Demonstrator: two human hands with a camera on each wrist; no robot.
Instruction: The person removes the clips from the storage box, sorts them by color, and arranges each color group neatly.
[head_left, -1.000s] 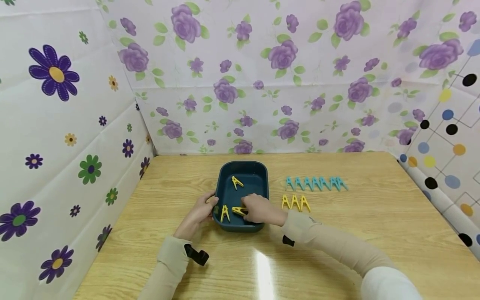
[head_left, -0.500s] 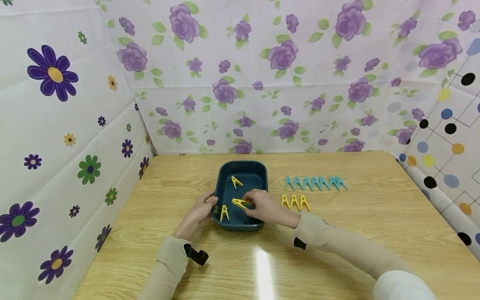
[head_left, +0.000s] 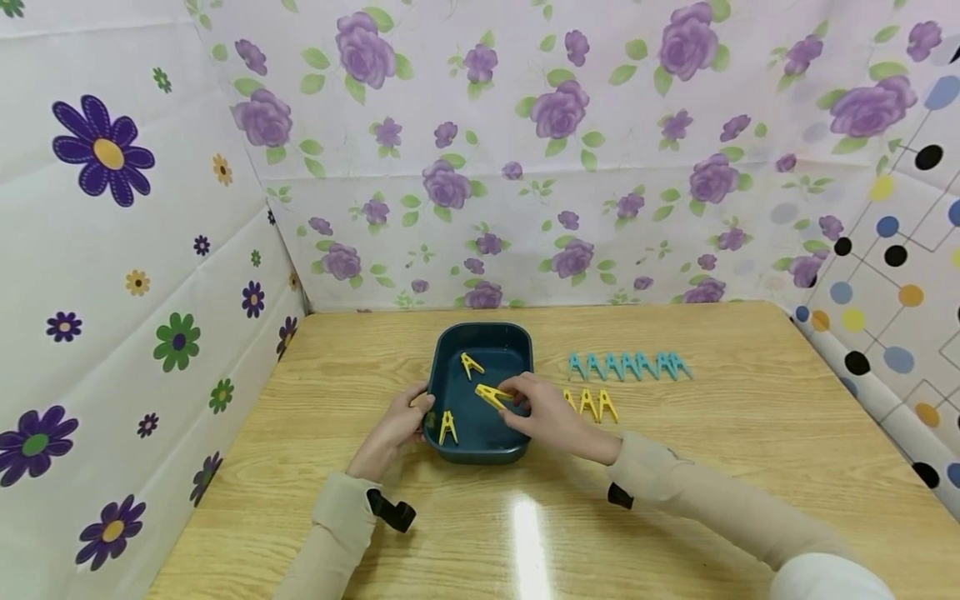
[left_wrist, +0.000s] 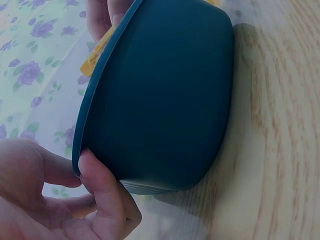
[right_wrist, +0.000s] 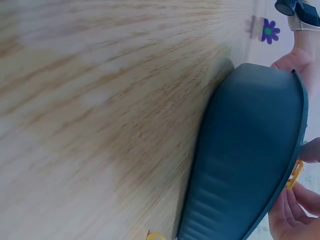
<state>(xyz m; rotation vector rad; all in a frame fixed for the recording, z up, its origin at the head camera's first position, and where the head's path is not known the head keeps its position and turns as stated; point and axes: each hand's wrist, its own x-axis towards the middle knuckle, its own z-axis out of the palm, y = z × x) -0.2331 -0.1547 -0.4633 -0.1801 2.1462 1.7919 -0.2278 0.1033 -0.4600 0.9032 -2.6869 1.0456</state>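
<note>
A dark teal plastic basin (head_left: 480, 457) stands on the wooden table. My left hand (head_left: 399, 423) grips its left rim, thumb on one side and fingers on the other, as the left wrist view shows. Between thumb and fingers my right hand (head_left: 551, 417) pinches a yellow clothespin (head_left: 492, 394) over the basin's right half. Inside the basin lie two more yellow clothespins, one near the back (head_left: 471, 365) and one at the front left (head_left: 447, 427). The held clothespin (right_wrist: 294, 174) shows at the rim in the right wrist view.
To the basin's right, a row of several light blue clothespins (head_left: 627, 365) lies on the table (head_left: 720, 467). In front of them is a short row of yellow clothespins (head_left: 588, 405), partly behind my right hand. Patterned cloth (head_left: 480, 167) hangs around the table's back and sides.
My right hand has lifted the yellow clothespin from the basin's floor, moving up and to the right. My left hand has kept its grip on the rim.
</note>
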